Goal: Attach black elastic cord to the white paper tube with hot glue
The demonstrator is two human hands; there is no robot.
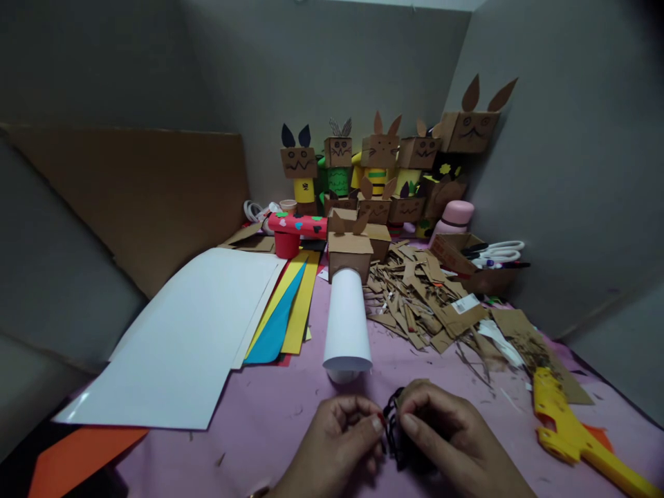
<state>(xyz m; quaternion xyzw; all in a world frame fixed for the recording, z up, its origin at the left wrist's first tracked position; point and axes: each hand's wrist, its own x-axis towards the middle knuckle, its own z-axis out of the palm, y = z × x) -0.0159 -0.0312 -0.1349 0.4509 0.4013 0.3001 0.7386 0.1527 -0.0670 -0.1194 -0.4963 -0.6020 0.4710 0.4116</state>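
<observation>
Near the front edge of the pink table, my left hand [348,437] is closed, its thumb and fingers pinching the left side of a small tangle of black strips [393,430]. My right hand [447,430] pinches the same black tangle from the right. A spot of red shows at my left fingertips; what it belongs to is too small to tell. Just beyond my hands lies a white paper tube [346,318], joined at its far end to a cardboard box head [351,252] with pointed ears.
White sheets [181,339] and coloured paper lie left. Cardboard scraps [415,290] and a yellow glue gun [563,418] are at the right. Several cardboard animal figures [381,151] stand behind, near a pink bottle [455,218] and a box of scissors [456,256].
</observation>
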